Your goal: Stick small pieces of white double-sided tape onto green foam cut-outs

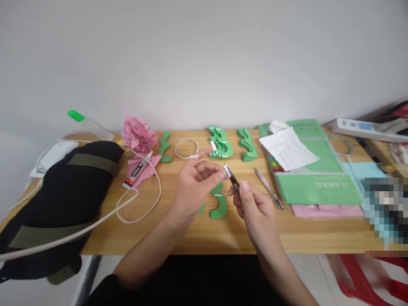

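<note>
Tweezers [235,184] clamped by fingers of my right hand [255,209], tips on a white strip [227,171] pinched by fingers of my left hand [194,188], above a green cutout [219,205] on the counter [191,236]

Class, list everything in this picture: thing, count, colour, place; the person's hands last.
table: one, wooden, under all
bag: one, black, left
cable: one, white, across bag and table
flower: one, pink, back left
glue tube: one, pale, before flower
leaves: two stacks, two singles, green, centre
ring: one, white, back centre
spare tweezers: one, silver, right of hands
paper pack: one, green, right
sheet: one, white, on pack
power strip: one, white, back right
strip: one, white, in tweezers' tips
tweezers: one, dark, in right hand
left hand: fingertips at strip
right hand: grips tweezers
</note>
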The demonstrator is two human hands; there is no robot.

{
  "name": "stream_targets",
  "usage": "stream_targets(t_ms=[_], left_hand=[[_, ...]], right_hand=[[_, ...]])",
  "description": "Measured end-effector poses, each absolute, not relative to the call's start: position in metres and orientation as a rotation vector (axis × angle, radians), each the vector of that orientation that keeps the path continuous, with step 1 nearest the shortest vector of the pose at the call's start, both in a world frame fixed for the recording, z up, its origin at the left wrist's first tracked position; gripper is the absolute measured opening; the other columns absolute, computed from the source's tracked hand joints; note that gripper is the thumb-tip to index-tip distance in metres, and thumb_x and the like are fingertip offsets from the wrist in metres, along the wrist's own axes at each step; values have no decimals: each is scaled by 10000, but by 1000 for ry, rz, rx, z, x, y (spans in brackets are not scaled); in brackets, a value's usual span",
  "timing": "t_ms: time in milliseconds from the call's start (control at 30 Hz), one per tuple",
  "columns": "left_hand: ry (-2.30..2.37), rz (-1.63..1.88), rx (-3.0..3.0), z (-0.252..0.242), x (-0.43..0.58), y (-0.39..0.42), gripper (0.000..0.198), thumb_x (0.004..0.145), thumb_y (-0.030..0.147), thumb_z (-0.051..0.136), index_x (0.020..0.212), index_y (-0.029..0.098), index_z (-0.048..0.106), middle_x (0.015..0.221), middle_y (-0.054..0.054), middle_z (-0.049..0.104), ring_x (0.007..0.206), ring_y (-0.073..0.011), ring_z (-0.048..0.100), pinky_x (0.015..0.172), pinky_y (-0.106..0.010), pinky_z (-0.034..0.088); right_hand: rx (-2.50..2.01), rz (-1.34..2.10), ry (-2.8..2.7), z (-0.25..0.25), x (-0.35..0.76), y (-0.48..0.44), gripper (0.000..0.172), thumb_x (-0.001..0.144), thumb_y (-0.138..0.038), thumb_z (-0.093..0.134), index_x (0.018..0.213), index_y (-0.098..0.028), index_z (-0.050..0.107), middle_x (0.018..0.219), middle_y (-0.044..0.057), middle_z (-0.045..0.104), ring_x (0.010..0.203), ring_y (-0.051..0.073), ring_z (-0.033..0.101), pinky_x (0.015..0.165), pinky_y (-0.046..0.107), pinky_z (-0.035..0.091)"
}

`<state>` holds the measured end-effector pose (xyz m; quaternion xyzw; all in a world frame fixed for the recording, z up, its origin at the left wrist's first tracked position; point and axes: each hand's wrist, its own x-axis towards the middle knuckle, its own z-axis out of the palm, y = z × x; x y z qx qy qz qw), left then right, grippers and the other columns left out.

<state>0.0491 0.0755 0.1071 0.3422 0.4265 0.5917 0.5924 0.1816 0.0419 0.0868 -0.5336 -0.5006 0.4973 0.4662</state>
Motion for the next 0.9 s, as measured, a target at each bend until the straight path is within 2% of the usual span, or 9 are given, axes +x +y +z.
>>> stream_targets(t_ms=[267, 500, 700, 900], left_hand=[[953, 1360, 789, 106, 47, 75, 506, 670, 178, 803, 1125, 226, 586, 689, 58, 690, 661, -125, 665, 732, -297, 531], [904, 1291, 845, 108, 40, 76, 611, 684, 197, 797, 1235, 215, 532, 691, 62, 680, 670, -107, 664, 721, -263, 523], [839, 1252, 850, 110, 36, 76, 645, 671, 192, 797, 1256, 216, 525, 690, 63, 667, 656, -112, 658, 715, -271, 530], [801, 1194, 858, 112, 33, 70, 614, 675, 225, 805, 1235, 261, 557, 679, 61, 641, 652, -143, 657, 697, -303, 517]], right_hand=[[-1305, 1195, -1237, 89, 182, 42, 472, 900, -577, 489, 650, -190, 590, 520, -49, 353, 447, 90, 302, 463, 249, 356], [-1313, 1150, -1308, 95, 185, 43, 484, 891, -581, 496, 618, -190, 577, 491, -48, 363, 434, 91, 315, 440, 240, 336], [-1309, 1090, -1354, 100, 184, 40, 466, 903, -554, 492, 623, -192, 581, 482, -51, 357, 425, 91, 314, 418, 231, 313], [-1346, 903, -1446, 101, 187, 34, 411, 937, -464, 480, 657, -190, 603, 496, -41, 439, 439, 96, 399, 420, 222, 334]])
